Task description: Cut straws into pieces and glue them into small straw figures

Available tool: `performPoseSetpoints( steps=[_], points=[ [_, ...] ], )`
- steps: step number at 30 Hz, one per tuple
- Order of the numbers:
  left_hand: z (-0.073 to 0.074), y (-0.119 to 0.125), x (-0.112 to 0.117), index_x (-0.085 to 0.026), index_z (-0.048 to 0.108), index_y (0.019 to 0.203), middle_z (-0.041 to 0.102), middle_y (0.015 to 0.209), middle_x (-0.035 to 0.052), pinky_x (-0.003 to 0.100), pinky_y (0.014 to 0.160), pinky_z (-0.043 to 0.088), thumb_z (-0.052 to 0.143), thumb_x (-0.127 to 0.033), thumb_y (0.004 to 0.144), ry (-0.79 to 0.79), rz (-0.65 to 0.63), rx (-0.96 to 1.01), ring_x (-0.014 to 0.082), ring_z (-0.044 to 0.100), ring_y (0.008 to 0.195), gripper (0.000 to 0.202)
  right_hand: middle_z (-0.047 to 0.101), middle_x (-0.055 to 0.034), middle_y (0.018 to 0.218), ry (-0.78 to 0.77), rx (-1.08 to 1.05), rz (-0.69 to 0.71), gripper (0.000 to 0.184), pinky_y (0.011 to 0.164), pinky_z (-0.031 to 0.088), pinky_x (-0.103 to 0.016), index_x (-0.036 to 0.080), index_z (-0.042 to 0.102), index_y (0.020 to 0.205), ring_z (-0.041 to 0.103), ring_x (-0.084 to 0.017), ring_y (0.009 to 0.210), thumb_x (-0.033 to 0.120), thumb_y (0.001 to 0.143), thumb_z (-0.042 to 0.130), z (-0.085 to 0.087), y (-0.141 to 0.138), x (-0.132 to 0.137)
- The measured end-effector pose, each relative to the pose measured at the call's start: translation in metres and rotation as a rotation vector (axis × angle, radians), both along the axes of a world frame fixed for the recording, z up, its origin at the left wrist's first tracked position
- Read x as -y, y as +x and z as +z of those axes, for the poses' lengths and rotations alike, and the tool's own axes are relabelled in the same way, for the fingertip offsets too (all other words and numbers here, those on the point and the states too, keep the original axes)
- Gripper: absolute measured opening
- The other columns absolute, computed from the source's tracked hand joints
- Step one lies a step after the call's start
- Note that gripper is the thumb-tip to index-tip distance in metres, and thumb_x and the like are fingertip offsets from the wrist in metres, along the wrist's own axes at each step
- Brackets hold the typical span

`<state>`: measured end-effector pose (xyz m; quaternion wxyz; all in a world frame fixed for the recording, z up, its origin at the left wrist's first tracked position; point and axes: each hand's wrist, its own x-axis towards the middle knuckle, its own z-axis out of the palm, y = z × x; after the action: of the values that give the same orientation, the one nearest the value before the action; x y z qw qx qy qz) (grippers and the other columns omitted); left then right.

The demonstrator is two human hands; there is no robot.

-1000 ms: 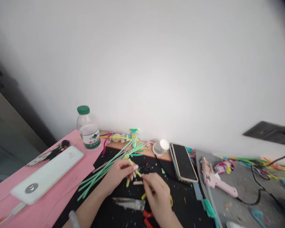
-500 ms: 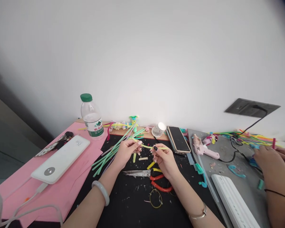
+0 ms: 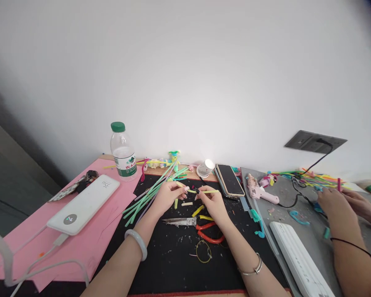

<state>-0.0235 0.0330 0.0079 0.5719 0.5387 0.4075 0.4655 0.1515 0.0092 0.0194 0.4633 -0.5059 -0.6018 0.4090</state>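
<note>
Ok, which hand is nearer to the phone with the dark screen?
Right. The right hand is just left of the phone and closer to the wearer; the left hand is farther left, beyond the right hand.

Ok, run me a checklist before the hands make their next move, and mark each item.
1. Left hand has a grip on the yellow strip: ok, pinched in the fingertips.
2. Right hand has a grip too: ok, pinching the same strip.
3. Black mat free of loose bits: not ok, a short pale piece lies there.
4. Scissors put away: not ok, they lie on the mat between the forearms.
5. Bottle capped: ok, green cap on.
6. Glue gun cool: cannot tell.
</note>
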Motion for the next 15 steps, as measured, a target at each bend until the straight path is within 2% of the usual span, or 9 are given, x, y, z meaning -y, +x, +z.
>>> performPoseSetpoints(
  steps=[2, 7, 15],
  points=[
    [0.0007, 0.0002, -0.0004, -0.013, 0.063, 0.069, 0.060, 0.057, 0.0023, 0.027, 0.057, 0.049, 0.064, -0.038, 0.068, 0.029, -0.019, -0.059, 0.0132, 0.058, 0.054, 0.026, 0.054, 0.0011, 0.056, 0.049, 0.103, 0.006, 0.022, 0.046, 0.032, -0.021, 0.016, 0.056, 0.067, 0.044, -0.010, 0.048, 0.035, 0.078, 0.053, -0.0015, 0.0029, 0.0005],
    [0.0039, 0.0008, 0.0031, -0.014, 0.060, 0.062, 0.059, 0.054, 0.0014, 0.025, 0.054, 0.047, 0.058, -0.030, 0.070, 0.107, -0.059, -0.216, 0.0132, 0.058, 0.052, 0.017, 0.039, 0.0051, 0.049, 0.163, 0.321, -0.046, 0.027, 0.044, 0.025, -0.021, 0.017, 0.052, 0.062, 0.035, -0.009, 0.044, 0.033, 0.082, 0.046, -0.0035, 0.0067, 0.0036],
    [0.0017, 0.0016, 0.0065, -0.016, 0.056, 0.058, 0.057, 0.052, -0.0003, 0.021, 0.048, 0.041, 0.054, -0.025, 0.071, 0.227, -0.140, -0.338, 0.0117, 0.055, 0.049, 0.016, 0.042, 0.0040, 0.050, 0.278, 0.441, -0.103, 0.030, 0.048, 0.027, -0.021, 0.017, 0.051, 0.061, 0.038, -0.009, 0.046, 0.030, 0.086, 0.040, -0.0061, 0.0088, 0.0075]
  ],
)
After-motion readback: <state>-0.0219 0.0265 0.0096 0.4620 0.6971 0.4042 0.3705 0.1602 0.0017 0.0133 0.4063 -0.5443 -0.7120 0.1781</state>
